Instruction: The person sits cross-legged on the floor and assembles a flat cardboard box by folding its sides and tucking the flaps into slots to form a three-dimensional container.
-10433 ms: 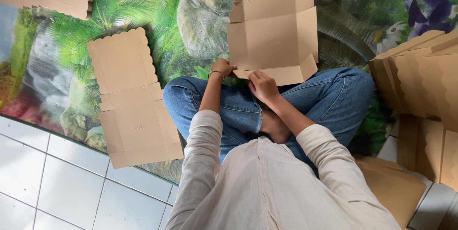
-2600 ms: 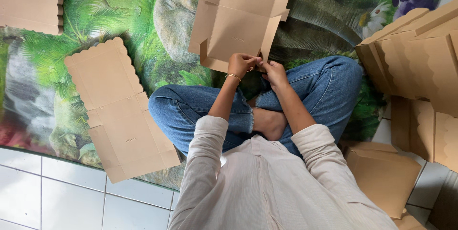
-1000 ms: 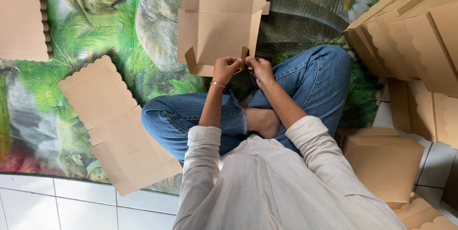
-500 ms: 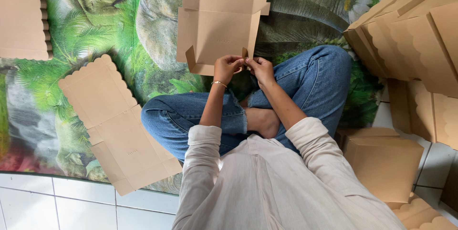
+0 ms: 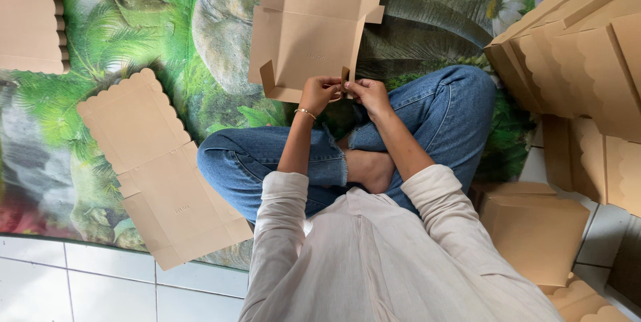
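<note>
While I watch through the head camera, the flat cardboard box blank [image 5: 314, 28] lies unfolded on the jungle-print mat [image 5: 200, 41], just beyond the crossed knees in blue jeans [image 5: 427, 115]. Its near edge is where both hands meet. My left hand [image 5: 322, 91] has its fingers curled shut on that near edge of the blank, knuckles turned up toward the camera, with a thin bracelet [image 5: 306, 113] at the wrist. My right hand [image 5: 369, 93] sits just beside it, touching or almost touching, its fingertips pinched together on a small upright tab [image 5: 345, 76] that stands at the same edge. So the blank reaches away from the grip, with only its nearest strip between the fingers.

Both forearms run from pale rolled sleeves [image 5: 427, 195] over the knees toward the blank, converging at its edge; the left forearm is nearly straight, the right one angled inward. A bare foot [image 5: 370, 168] rests nearer the body than the blank, between the forearms.

Left of the held blank, well apart from it, a second flat blank with scalloped edges [image 5: 157, 162] lies on the mat and overhangs the white tiles [image 5: 80, 282]. Further left, a brown stack [image 5: 30, 18] sits at the mat's corner. Right of the blank, beyond the knee, folded scalloped boxes [image 5: 574, 48] are piled, with another closed box [image 5: 534, 228] nearer the body.
</note>
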